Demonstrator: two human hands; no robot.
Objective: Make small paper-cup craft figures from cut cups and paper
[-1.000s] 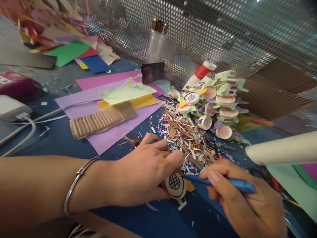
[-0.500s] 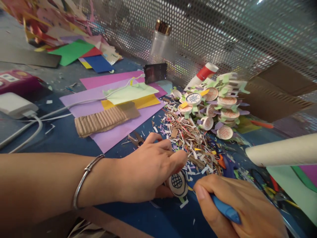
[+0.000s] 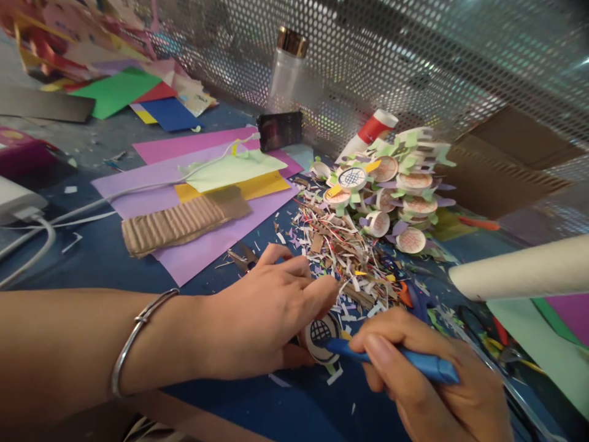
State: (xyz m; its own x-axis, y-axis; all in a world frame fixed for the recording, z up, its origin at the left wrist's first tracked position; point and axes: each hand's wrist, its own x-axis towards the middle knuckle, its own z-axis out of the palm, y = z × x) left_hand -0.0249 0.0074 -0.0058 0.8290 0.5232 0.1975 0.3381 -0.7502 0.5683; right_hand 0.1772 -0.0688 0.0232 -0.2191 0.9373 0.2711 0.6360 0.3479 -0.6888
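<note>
My left hand [image 3: 271, 313], with a silver bangle at the wrist, pinches a small round paper turtle [image 3: 317, 353] against the blue table. A dark grid inside a ring is drawn on its white top, and pale green paper bits stick out below. In my right hand [image 3: 414, 368] is a blue marker [image 3: 405, 359], gripped between thumb and fingers. Its tip meets the right side of the drawn grid. Just beyond my left hand lie pliers [image 3: 243, 258], partly hidden. A pile of similar paper turtles [image 3: 384, 184] stands further back.
Paper scraps [image 3: 345, 252] lie heaped behind my hands. Corrugated cardboard [image 3: 184, 224] rests on purple paper [image 3: 184, 264] at left. A phone [image 3: 280, 131] leans by a bottle [image 3: 288, 70] near the mesh panel. A white roll [image 3: 519, 270] is at right; a cable [image 3: 124, 193] crosses the left.
The marker has swung round in my right hand, and its tip has come left onto the turtle's grid. My left hand keeps its hold. The whole view has shifted slightly.
</note>
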